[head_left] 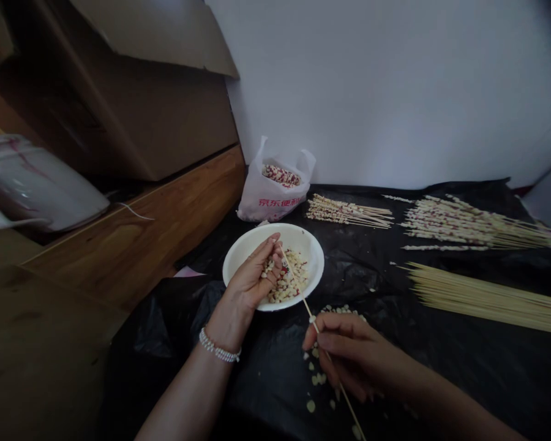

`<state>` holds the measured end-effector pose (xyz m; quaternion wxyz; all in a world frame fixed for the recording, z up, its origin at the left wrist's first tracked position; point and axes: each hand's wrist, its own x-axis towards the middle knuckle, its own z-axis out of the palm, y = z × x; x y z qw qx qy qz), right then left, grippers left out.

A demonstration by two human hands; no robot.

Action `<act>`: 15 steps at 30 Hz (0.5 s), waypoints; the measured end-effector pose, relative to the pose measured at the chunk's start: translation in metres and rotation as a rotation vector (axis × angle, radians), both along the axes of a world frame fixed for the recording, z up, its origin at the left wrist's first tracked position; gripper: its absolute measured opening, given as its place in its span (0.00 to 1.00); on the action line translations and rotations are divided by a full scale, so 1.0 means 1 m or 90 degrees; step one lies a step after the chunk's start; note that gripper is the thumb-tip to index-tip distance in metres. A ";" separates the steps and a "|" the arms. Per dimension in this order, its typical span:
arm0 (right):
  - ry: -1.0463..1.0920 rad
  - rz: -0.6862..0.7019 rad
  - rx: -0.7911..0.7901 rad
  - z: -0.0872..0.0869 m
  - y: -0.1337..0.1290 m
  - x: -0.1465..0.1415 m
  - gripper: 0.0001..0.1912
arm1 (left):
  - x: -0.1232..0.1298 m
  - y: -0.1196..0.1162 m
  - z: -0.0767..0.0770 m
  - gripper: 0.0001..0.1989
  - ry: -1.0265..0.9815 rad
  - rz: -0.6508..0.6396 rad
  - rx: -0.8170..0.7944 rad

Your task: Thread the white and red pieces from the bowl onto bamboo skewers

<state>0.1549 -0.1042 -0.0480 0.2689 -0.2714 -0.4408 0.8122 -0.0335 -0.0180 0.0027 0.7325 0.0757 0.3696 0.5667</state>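
My left hand [256, 272] is over a white bowl [319, 260] of small cream and dark-red pieces [291, 282]. Its fingers are curled, with pale pieces against them, and the fingertips pinch at the upper end of a thin bamboo skewer [298, 285]. What exactly sits at that tip is too small to make out. Lower down, my right hand [344, 349] grips the same skewer between thumb and fingers. A single pale piece [312, 319] is threaded on it just by the right fingertips. The skewer slants from upper left to lower right.
Loose pale pieces [319, 380] lie on black plastic sheeting [257, 380]. Behind the bowl stands a white plastic bag [275, 199] of threaded pieces. Filled skewers [344, 211] and a larger pile [454, 223] lie rightward, above bare skewers [487, 297]. Cardboard boxes [165, 116] stand left.
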 end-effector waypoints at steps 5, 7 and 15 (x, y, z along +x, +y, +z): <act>-0.007 -0.003 0.003 0.000 0.000 0.000 0.14 | 0.002 -0.004 0.006 0.29 0.031 0.011 0.026; -0.005 -0.007 -0.004 -0.001 0.000 0.000 0.14 | 0.003 -0.004 0.007 0.28 0.016 0.017 0.015; -0.001 -0.014 -0.016 -0.002 0.000 0.000 0.13 | -0.002 -0.001 -0.002 0.31 0.037 -0.049 0.017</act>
